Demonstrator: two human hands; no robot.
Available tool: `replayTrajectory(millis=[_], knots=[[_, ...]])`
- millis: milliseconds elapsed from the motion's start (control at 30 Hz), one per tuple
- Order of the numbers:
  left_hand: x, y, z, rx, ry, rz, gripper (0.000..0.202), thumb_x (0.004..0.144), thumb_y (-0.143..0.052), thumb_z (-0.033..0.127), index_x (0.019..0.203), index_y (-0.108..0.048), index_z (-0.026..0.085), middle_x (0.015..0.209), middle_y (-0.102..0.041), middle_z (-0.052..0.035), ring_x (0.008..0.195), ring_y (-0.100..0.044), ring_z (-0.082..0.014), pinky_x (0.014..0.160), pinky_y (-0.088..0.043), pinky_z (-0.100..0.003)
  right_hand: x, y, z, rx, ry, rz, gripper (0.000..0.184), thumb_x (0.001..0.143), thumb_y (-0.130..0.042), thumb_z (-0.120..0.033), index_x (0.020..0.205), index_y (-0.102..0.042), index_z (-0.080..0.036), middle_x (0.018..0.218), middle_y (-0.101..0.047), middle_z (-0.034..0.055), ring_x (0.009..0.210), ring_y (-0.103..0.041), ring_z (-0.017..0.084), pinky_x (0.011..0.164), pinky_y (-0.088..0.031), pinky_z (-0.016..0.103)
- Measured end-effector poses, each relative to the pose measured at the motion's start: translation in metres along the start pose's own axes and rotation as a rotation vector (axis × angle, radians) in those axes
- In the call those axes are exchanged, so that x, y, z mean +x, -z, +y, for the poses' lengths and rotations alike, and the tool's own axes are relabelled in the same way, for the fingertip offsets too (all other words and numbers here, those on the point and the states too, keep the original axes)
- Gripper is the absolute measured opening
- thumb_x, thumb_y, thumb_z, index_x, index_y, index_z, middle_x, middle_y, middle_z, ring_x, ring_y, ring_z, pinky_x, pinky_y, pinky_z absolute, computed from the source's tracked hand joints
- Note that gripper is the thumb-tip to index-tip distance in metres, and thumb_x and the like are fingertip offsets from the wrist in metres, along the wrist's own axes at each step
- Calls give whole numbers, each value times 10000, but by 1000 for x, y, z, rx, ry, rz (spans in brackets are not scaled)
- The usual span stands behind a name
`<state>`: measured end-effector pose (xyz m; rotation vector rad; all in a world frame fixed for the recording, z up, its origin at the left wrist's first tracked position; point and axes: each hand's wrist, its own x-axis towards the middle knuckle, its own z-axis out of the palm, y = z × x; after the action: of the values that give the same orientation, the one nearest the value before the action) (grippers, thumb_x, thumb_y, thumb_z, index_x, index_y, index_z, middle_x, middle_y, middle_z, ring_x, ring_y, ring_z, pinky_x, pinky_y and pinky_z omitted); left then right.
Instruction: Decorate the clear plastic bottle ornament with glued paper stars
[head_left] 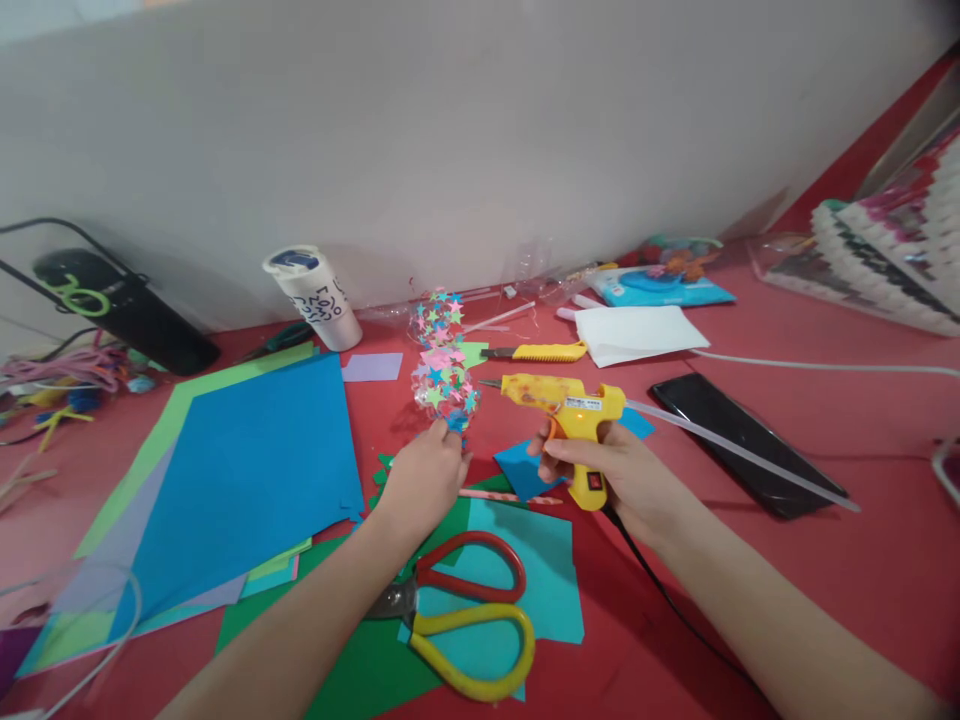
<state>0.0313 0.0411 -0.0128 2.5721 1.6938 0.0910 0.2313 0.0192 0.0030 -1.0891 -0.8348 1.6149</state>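
In my right hand (630, 470) is a yellow hot glue gun (562, 395), its nozzle pointing left and a clear glue stick (742, 450) sticking out of its back. My left hand (427, 470) is closed at the lower end of a clear figure-eight shape covered in small paper stars (439, 365). The nozzle is just right of the stars. Exactly what the left fingertips pinch is hidden behind the hand. Below the hands lie scissors (472, 620) with one red and one yellow handle, on green and turquoise paper (551, 590). A pink patterned stick (510, 496) lies between the hands.
A stack of coloured paper (262, 480) covers the left side, with a white tumbler (315, 295) and a black bottle (127, 310) behind. A yellow cutter (540, 352), white paper (641, 333), blue packet (667, 290) and black phone (750, 440) lie further right. The gun's cord (675, 600) trails forward.
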Motion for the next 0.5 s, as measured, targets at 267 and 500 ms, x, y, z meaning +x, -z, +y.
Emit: replayTrajectory(millis=[267,500], knots=[[6,1,9,-75,-30,-12,294,768,-383,-22,851,-648,73,973,-621,-195,830,-615,-268,620,-474,-333,-3,-1,-1,1,-16,5,176,624,-773,-236,742,-660,-170,695,-712,4,539,-626,115,557,-499,228],[-14,20,18,-465,18,49,175,824,-456,132,715,-591,155,720,-605,-19,648,-568,-116,600,-447,-200,-3,-3,-1,-4,-27,5,190,635,-764,-265,754,-644,-178,701,-699,-4,545,-641,133,558,-508,247]])
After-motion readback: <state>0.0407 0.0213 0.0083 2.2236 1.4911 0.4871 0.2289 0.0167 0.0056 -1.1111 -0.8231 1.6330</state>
